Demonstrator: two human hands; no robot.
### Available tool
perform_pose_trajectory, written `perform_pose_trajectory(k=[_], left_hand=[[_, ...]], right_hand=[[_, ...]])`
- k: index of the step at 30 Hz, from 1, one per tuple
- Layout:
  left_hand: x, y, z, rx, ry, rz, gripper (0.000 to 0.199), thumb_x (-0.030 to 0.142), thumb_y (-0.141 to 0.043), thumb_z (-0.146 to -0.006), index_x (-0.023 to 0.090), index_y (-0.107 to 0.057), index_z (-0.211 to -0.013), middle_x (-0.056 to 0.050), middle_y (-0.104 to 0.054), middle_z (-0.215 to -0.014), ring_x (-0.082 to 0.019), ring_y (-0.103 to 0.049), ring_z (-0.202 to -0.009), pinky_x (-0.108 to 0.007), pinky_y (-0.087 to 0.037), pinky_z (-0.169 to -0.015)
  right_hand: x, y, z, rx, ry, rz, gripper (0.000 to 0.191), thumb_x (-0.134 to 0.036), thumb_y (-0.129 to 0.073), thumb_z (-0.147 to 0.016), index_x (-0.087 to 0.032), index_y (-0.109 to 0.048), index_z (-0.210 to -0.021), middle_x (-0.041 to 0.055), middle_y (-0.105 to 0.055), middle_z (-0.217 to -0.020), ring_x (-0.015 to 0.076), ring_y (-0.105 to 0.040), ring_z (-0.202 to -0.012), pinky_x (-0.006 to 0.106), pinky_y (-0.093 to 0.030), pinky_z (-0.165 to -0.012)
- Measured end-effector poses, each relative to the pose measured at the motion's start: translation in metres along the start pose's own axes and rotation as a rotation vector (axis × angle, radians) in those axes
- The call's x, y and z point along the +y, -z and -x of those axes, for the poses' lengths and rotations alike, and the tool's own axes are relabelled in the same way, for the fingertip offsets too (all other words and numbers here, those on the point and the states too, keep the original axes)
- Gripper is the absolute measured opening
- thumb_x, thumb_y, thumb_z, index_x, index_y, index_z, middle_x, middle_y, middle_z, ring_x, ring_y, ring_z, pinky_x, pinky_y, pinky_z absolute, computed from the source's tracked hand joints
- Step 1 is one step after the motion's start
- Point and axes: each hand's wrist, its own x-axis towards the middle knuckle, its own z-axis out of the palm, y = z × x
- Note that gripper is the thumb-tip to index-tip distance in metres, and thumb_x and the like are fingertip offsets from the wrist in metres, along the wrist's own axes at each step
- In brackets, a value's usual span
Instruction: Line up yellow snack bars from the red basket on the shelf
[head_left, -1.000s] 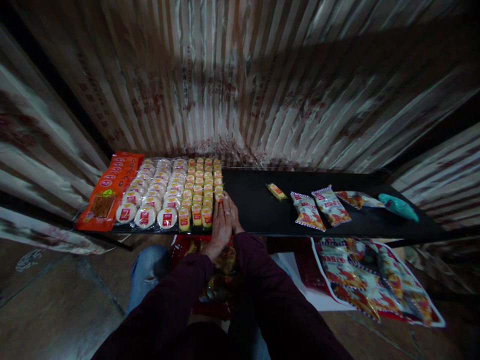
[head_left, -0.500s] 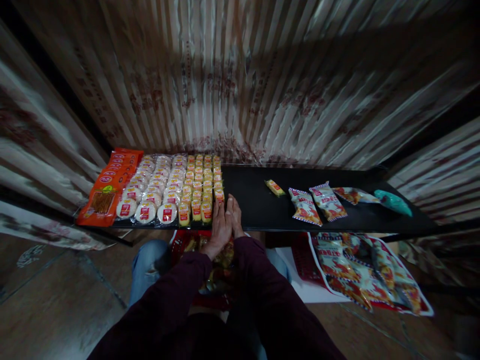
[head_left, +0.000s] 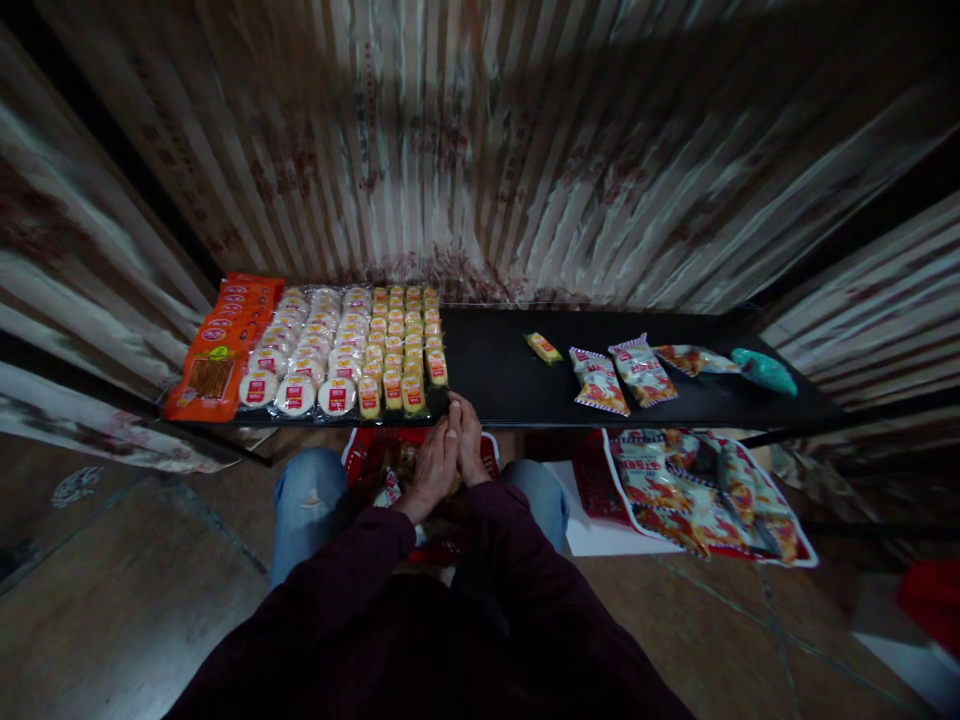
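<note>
My left hand (head_left: 432,468) and my right hand (head_left: 466,440) are side by side and touching, just at the front edge of the black shelf (head_left: 487,375). Their fingers point forward, fairly straight, and I see nothing held in them. Just ahead of them stand rows of small yellow wrapped cakes (head_left: 391,390); the rightmost row ends a bit farther back than its neighbours. Left of these lie rows of round white wrapped crackers (head_left: 295,395). Below my hands, between my knees, a red basket (head_left: 360,440) holds wrapped snacks, partly hidden by my forearms.
Orange snack bags (head_left: 214,365) overlap at the shelf's left end. A single yellow cake (head_left: 542,348), white-and-red snack bags (head_left: 598,380) and a green packet (head_left: 763,371) lie to the right. Another basket (head_left: 806,555) with several bags stands below on the floor.
Both hands have drawn back from the front of the rightmost cake row toward me, down to the shelf edge. The view has shifted slightly; the packages keep their arrangement.
</note>
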Motion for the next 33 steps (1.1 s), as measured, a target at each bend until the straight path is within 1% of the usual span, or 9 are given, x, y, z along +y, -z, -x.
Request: perform_pose_trajectory(k=[5,8,12,15,18,22,25,28,33], left_hand=[[-0.011,0.011,0.028,-0.071,-0.007,-0.063,0.042,0.037,-0.026,-0.096,0.016,-0.061,-0.108,-0.015,-0.065,-0.106,-0.023,-0.059,-0.108,-0.042,-0.044,-0.098],[-0.024,0.017,0.047,-0.162,0.010,-0.086,0.043,0.036,-0.025,-0.096,0.016,-0.062,-0.100,-0.014,-0.066,-0.100,-0.021,-0.060,-0.099,-0.039,-0.046,-0.093],[-0.055,0.019,0.068,-0.274,0.081,-0.095,0.036,0.030,-0.031,-0.094,0.017,-0.064,-0.098,-0.011,-0.066,-0.101,-0.019,-0.060,-0.100,-0.034,-0.044,-0.097],[-0.081,0.023,0.078,-0.247,0.283,-0.209,0.026,0.021,-0.040,-0.088,0.017,-0.065,-0.086,-0.011,-0.067,-0.101,-0.019,-0.060,-0.102,-0.034,-0.043,-0.099],[-0.100,0.032,0.084,-0.242,0.375,-0.297,0.023,0.014,-0.043,-0.083,0.017,-0.064,-0.079,-0.010,-0.068,-0.095,-0.019,-0.061,-0.097,-0.035,-0.043,-0.098],[-0.110,0.043,0.087,-0.203,0.416,-0.297,0.023,0.007,-0.047,-0.076,0.019,-0.066,-0.083,-0.006,-0.068,-0.097,-0.017,-0.061,-0.097,-0.033,-0.044,-0.096],[-0.112,0.045,0.082,-0.152,0.530,-0.253,0.025,0.005,-0.050,-0.075,0.018,-0.067,-0.087,-0.007,-0.069,-0.098,-0.018,-0.063,-0.095,-0.032,-0.046,-0.093],[-0.116,0.043,0.072,-0.088,0.632,-0.157,0.028,0.003,-0.053,-0.072,0.016,-0.068,-0.091,-0.010,-0.071,-0.099,-0.020,-0.064,-0.096,-0.033,-0.045,-0.094],[-0.133,0.038,0.056,0.020,0.767,0.104,0.038,0.001,-0.053,-0.067,0.014,-0.068,-0.099,-0.010,-0.071,-0.100,-0.020,-0.065,-0.096,-0.035,-0.047,-0.093]], right_hand=[[-0.004,0.005,0.032,-0.036,0.049,-0.003,0.040,-0.044,-0.037,-0.094,-0.019,-0.064,-0.109,0.0088,-0.066,-0.109,0.0187,-0.059,-0.103,0.035,-0.045,-0.094],[0.005,0.007,0.052,-0.072,0.102,0.078,0.038,-0.039,-0.035,-0.095,-0.019,-0.065,-0.109,0.0085,-0.066,-0.109,0.0192,-0.058,-0.105,0.035,-0.044,-0.096],[0.034,0.001,0.078,-0.271,-0.003,0.323,0.034,-0.029,-0.037,-0.094,-0.017,-0.066,-0.107,0.0098,-0.068,-0.104,0.0203,-0.060,-0.101,0.034,-0.044,-0.094],[0.055,-0.008,0.096,-0.524,-0.197,0.561,0.026,-0.017,-0.047,-0.087,-0.018,-0.069,-0.100,0.0093,-0.070,-0.100,0.0204,-0.062,-0.097,0.031,-0.045,-0.089],[0.063,-0.016,0.107,-0.608,-0.220,0.601,0.022,-0.014,-0.053,-0.081,-0.018,-0.072,-0.091,0.0099,-0.072,-0.098,0.0216,-0.063,-0.098,0.030,-0.044,-0.089],[0.064,-0.019,0.114,-0.615,-0.140,0.576,0.029,-0.011,-0.051,-0.079,-0.016,-0.071,-0.100,0.0116,-0.071,-0.107,0.0230,-0.062,-0.104,0.032,-0.043,-0.096],[0.068,-0.022,0.115,-0.571,-0.120,0.496,0.034,-0.010,-0.049,-0.079,-0.016,-0.068,-0.107,0.0114,-0.069,-0.111,0.0224,-0.062,-0.106,0.034,-0.044,-0.098],[0.073,-0.028,0.114,-0.529,-0.135,0.357,0.039,-0.011,-0.047,-0.079,-0.018,-0.065,-0.113,0.0095,-0.067,-0.115,0.0211,-0.061,-0.109,0.035,-0.045,-0.100],[0.081,-0.041,0.102,-0.578,-0.225,0.155,0.036,-0.021,-0.051,-0.079,-0.017,-0.063,-0.113,0.0097,-0.068,-0.112,0.0232,-0.062,-0.108,0.040,-0.044,-0.103]])
